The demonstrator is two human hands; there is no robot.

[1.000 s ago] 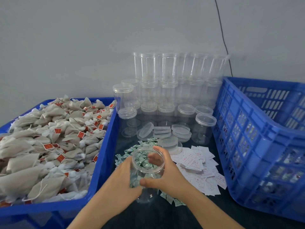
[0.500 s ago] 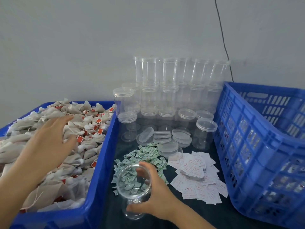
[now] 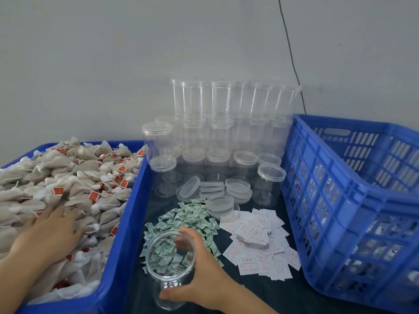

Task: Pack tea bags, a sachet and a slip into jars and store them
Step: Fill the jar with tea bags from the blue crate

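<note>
Right hand (image 3: pixel 199 275) grasping open jar (image 3: pixel 170 268), mouth tilted toward camera; left hand (image 3: pixel 48 234) flat on tea bags (image 3: pixel 68 189), fingertips buried.

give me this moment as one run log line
left hand: flat on tea bags in blue bin | right hand: holds open jar, nothing in it | sachets, slips: untouched

Dark table (image 3: pixel 283 298): crates (image 3: pixel 340 200), jars (image 3: pixel 226 137), sachets (image 3: pixel 188 218), slips (image 3: pixel 260 241).
</note>
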